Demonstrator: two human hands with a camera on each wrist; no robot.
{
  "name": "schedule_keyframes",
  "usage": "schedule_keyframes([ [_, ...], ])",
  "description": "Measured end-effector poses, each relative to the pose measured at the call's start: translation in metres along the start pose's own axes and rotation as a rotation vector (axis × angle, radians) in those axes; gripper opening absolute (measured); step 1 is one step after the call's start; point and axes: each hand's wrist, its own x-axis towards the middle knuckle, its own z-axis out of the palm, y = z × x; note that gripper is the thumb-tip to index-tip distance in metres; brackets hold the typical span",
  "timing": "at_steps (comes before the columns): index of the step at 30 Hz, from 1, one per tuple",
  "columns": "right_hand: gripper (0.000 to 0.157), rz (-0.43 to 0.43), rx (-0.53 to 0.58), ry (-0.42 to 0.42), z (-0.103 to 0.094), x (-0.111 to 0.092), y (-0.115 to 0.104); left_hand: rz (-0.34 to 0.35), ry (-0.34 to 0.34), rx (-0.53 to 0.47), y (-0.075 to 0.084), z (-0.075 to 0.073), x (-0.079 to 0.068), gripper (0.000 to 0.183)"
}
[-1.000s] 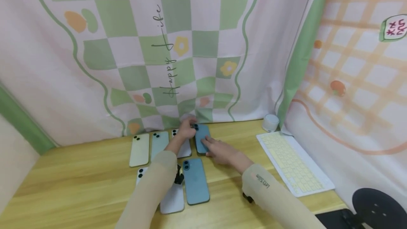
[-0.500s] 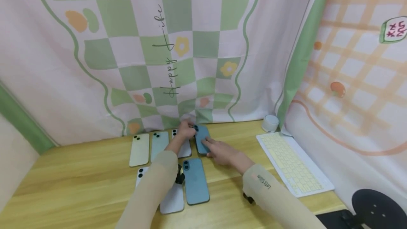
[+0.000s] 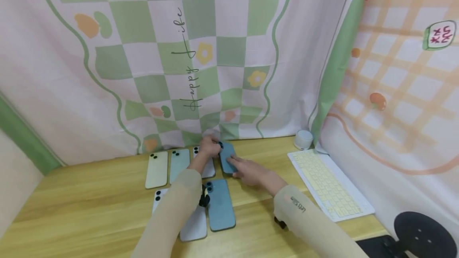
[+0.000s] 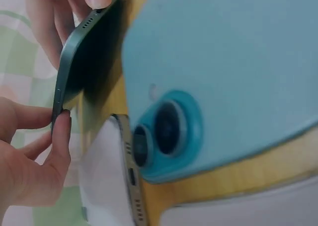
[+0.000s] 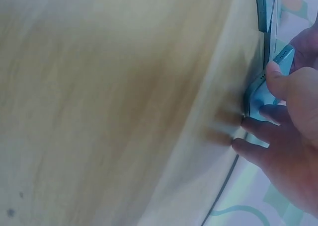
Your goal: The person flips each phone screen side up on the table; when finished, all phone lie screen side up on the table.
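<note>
A blue smartphone (image 3: 227,155) stands tilted at the back of the table, its left edge raised, as the left wrist view shows. At its left long edge, my left hand (image 3: 209,146) pinches it between thumb and fingers. My right hand (image 3: 249,170) holds the lower right part, with the thumb (image 5: 279,79) on the bottom edge and fingers on the back. Beside my left wrist lies a pale smartphone (image 3: 209,169), partly hidden by the forearm. Closer in front lies a second blue smartphone (image 3: 221,206), camera side up.
Farther left lie a cream smartphone (image 3: 156,170) and a mint smartphone (image 3: 179,160). A white smartphone (image 3: 195,226) sits partly under the left forearm. On the right are a keyboard (image 3: 330,184), a small white cylinder (image 3: 303,139) and a black round-plated stand (image 3: 424,234). A curtain (image 3: 244,122) hangs behind.
The held smartphone has shifted slightly toward me and tilted, its left edge now higher. My left hand has moved a little with it; the other phones stay put.
</note>
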Motion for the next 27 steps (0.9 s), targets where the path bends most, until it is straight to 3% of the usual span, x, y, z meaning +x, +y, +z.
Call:
schedule_keyframes([
  [4, 0.062, -0.009, 0.064, 0.022, -0.004, 0.0, 0.005, 0.029, 0.038, 0.053, 0.007, -0.003, -0.004, 0.046],
  [9, 0.058, 0.011, 0.173, 0.104, -0.009, 0.001, 0.008, -0.019, 0.012, 0.118, 0.02, -0.009, -0.005, 0.037],
  [13, 0.052, 0.04, 0.298, 0.171, -0.014, 0.001, 0.005, -0.043, -0.011, 0.206, 0.018, -0.006, 0.019, 0.026],
  [16, 0.048, 0.079, 0.389, 0.196, -0.018, 0.0, -0.001, -0.084, 0.0, 0.285, 0.026, -0.006, 0.025, 0.022],
  [17, 0.046, 0.094, 0.427, 0.198, -0.02, 0.0, -0.002, -0.087, 0.015, 0.313, 0.029, -0.005, 0.024, 0.022],
  [20, 0.043, 0.139, 0.552, 0.192, -0.023, -0.002, -0.008, -0.101, 0.048, 0.339, 0.047, -0.011, -0.003, 0.021],
  [22, 0.042, 0.168, 0.64, 0.186, -0.024, -0.002, -0.012, -0.067, 0.089, 0.351, 0.051, -0.01, -0.014, 0.027],
  [27, 0.043, 0.191, 0.822, 0.183, -0.024, -0.004, -0.017, -0.007, 0.148, 0.432, 0.055, -0.002, -0.022, 0.038],
])
